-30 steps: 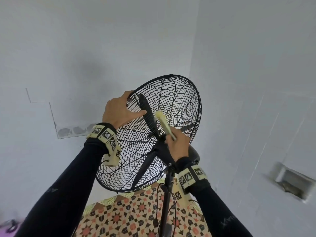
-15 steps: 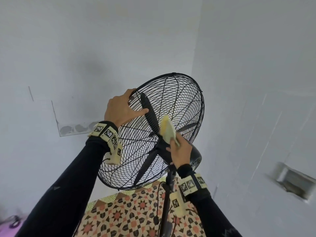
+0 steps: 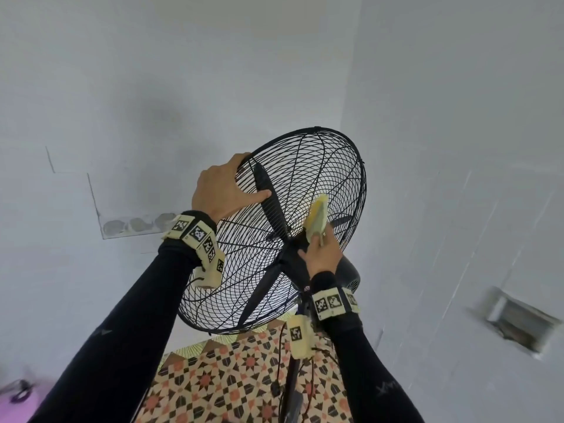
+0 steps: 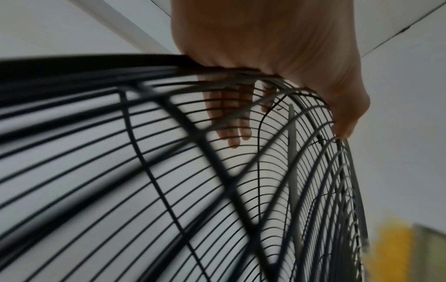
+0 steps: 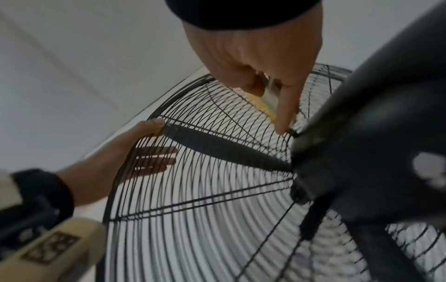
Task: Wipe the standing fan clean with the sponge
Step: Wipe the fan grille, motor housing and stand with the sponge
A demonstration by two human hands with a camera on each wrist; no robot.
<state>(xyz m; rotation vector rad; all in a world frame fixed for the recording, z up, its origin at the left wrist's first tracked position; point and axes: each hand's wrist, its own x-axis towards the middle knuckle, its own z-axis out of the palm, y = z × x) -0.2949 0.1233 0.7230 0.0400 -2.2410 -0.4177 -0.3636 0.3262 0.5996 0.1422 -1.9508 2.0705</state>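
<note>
The standing fan's black wire cage [image 3: 274,239] is tilted, its back turned to me, and a dark blade [image 5: 224,148] shows inside. My left hand [image 3: 241,181] grips the cage rim at the upper left, thumb on the rear grille. Its fingers [image 4: 231,118] lie flat on the front side. My right hand [image 3: 317,242] pinches a yellow sponge [image 3: 317,218] and holds it against the rear grille just above the motor housing [image 5: 374,133]. The sponge [image 5: 265,106] shows between thumb and forefinger, and appears as a yellow blur [image 4: 391,248] in the left wrist view.
The fan's pole [image 3: 293,386] and a dangling cable [image 3: 277,361] run down to a patterned tile floor [image 3: 232,377]. White walls meet in a corner behind the fan. An open recess [image 3: 518,325] sits in the right wall. A pink object [image 3: 18,392] lies at lower left.
The sponge has slid a little to the right across the rear grille and now leans right instead of left. My left hand keeps the same hold on the rim.
</note>
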